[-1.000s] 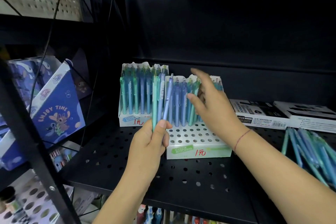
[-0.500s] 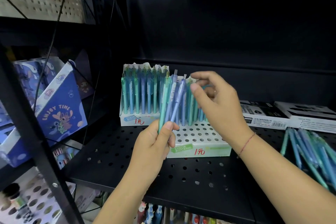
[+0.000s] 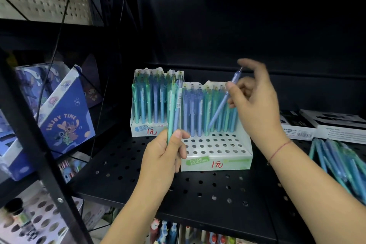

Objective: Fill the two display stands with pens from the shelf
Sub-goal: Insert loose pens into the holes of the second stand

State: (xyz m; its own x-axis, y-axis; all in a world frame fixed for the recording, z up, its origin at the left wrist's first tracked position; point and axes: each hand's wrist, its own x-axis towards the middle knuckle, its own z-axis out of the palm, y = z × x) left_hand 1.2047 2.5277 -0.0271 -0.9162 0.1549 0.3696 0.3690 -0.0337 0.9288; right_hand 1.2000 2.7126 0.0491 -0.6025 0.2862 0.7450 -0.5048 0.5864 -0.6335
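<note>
1. The left hand (image 3: 164, 156) is wrapped round the lower end of a bundle of pens (image 3: 174, 105), held upright just in front of the stands. It seems to serve as a ready supply, so each pen can be drawn off without reaching back to the pile.
2. The right hand (image 3: 257, 103) pinches a single blue pen (image 3: 221, 109) between thumb and fingers, with the other fingers spread. The hand is blurred, so the exact grip is unclear. The pen tilts with its lower end toward the standing rows, probably being lined up with a hole.
3. The near stand (image 3: 233, 164), on the right, has its far rows filled and its near rows of holes open. Filling from the far side likely keeps placed pens out of the hand's way.
4. The far stand (image 3: 142, 129), to the left, looks full.
5. More loose pens (image 3: 336, 160) lie on the black shelf (image 3: 198, 190) at the right edge, within easy reach of the right hand
</note>
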